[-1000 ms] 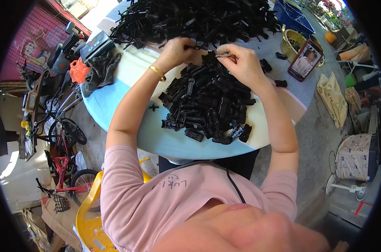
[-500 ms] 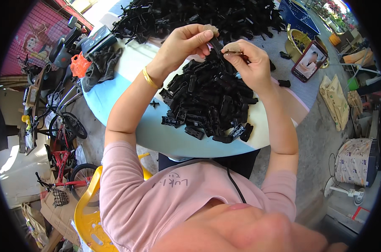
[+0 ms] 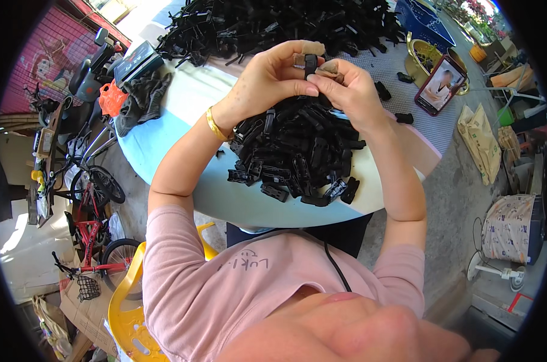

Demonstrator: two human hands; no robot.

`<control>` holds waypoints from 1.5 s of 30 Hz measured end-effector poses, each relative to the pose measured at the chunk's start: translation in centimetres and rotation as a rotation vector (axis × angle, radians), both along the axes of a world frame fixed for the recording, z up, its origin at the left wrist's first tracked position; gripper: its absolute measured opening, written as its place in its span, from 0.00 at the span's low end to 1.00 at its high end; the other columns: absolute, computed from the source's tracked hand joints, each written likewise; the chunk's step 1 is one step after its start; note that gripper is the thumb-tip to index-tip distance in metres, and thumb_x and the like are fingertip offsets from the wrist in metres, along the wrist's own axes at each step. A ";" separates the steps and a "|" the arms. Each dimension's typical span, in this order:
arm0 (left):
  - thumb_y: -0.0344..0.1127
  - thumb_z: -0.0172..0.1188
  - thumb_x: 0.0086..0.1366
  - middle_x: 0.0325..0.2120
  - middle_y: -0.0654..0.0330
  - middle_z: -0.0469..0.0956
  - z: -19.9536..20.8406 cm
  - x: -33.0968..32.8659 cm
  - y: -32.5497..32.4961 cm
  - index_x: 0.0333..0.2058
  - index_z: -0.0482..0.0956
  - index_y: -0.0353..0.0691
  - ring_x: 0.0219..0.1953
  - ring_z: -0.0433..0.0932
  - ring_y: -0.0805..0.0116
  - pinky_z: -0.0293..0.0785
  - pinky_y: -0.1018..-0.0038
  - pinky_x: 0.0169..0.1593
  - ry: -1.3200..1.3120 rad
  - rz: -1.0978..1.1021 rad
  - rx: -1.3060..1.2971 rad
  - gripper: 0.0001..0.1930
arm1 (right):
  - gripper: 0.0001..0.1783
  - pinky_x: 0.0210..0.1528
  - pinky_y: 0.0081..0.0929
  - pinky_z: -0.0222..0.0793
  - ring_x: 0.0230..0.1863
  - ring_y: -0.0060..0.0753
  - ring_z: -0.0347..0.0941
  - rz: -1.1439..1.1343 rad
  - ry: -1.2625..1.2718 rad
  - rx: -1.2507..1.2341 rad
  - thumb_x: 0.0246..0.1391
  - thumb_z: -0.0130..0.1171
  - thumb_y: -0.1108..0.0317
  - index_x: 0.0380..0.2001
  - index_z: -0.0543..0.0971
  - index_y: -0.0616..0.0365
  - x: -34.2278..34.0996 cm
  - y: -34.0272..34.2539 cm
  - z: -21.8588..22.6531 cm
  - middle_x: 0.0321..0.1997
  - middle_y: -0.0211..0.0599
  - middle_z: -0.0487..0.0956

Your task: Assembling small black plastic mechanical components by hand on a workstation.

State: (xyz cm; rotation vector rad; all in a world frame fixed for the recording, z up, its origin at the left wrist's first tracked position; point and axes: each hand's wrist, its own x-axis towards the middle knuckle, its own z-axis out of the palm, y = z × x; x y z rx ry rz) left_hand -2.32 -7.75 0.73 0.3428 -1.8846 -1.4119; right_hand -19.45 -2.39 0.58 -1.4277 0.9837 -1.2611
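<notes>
Part (image 3: pixel 311 65), small and black, grasped by left hand (image 3: pixel 270 77) and right hand (image 3: pixel 353 92) together, upper centre of the frame, heap of black pieces (image 3: pixel 297 154) mid-frame, phone (image 3: pixel 441 85) at upper right

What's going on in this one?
A person sits at a round table, working with bare hands. The left hand holds a small black piece upright, and the right hand pinches its lower end. Below the hands lies a pile of black parts; a larger black heap covers the far side. A phone with a lit screen stands tilted to the right.
</notes>
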 end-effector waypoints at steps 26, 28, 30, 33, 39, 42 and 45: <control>0.28 0.64 0.50 0.27 0.61 0.79 0.0 -0.3 1.1 0.34 0.74 0.35 0.30 0.77 0.80 0.72 0.83 0.33 -0.005 0.373 -0.176 0.11 | 0.10 0.20 0.08 0.51 0.19 0.09 0.58 -0.149 0.200 -0.198 0.57 0.49 0.68 0.33 0.77 0.62 0.9 0.8 -0.6 0.18 0.21 0.68; 0.27 0.63 0.51 0.28 0.59 0.78 0.1 -0.4 1.6 0.33 0.74 0.34 0.29 0.78 0.76 0.73 0.82 0.33 -0.049 0.448 -0.272 0.11 | 0.10 0.19 0.09 0.51 0.19 0.09 0.58 -0.162 0.209 -0.197 0.57 0.49 0.68 0.32 0.76 0.62 1.0 0.9 -0.6 0.17 0.21 0.67; 0.26 0.63 0.50 0.28 0.58 0.78 -0.6 -0.6 1.2 0.33 0.74 0.34 0.29 0.78 0.75 0.73 0.81 0.33 0.001 0.455 -0.366 0.11 | 0.09 0.19 0.09 0.50 0.19 0.08 0.57 -0.159 0.184 -0.167 0.57 0.49 0.67 0.31 0.76 0.62 0.9 0.7 -0.7 0.17 0.21 0.67; 0.26 0.63 0.49 0.29 0.56 0.78 -0.7 -0.8 1.1 0.34 0.74 0.34 0.28 0.78 0.71 0.74 0.80 0.32 0.020 0.488 -0.474 0.12 | 0.10 0.18 0.09 0.49 0.18 0.08 0.56 -0.152 0.161 -0.089 0.57 0.50 0.67 0.32 0.76 0.62 1.0 0.6 -1.0 0.17 0.20 0.66; 0.26 0.66 0.47 0.32 0.59 0.77 1.3 -0.3 2.2 0.46 0.69 0.38 0.28 0.76 0.76 0.73 0.79 0.32 -0.219 0.559 -0.522 0.25 | 0.11 0.20 0.08 0.53 0.19 0.08 0.59 -0.153 0.145 -0.208 0.54 0.53 0.64 0.33 0.76 0.61 -0.3 -0.2 -0.5 0.20 0.19 0.69; 0.30 0.68 0.42 0.25 0.54 0.76 1.5 -0.3 2.6 0.48 0.66 0.43 0.23 0.76 0.63 0.73 0.73 0.29 -0.314 0.568 -0.670 0.32 | 0.09 0.28 0.08 0.63 0.25 0.10 0.66 -0.132 0.174 -0.331 0.51 0.57 0.68 0.33 0.76 0.62 0.3 0.5 -0.2 0.25 0.23 0.74; 0.26 0.68 0.44 0.31 0.60 0.76 2.5 0.2 3.5 0.52 0.64 0.43 0.29 0.74 0.75 0.72 0.79 0.36 -0.375 0.351 -0.436 0.34 | 0.08 0.31 0.10 0.65 0.27 0.11 0.68 -0.058 0.179 -0.256 0.49 0.58 0.72 0.33 0.76 0.63 0.1 0.3 -0.4 0.26 0.24 0.75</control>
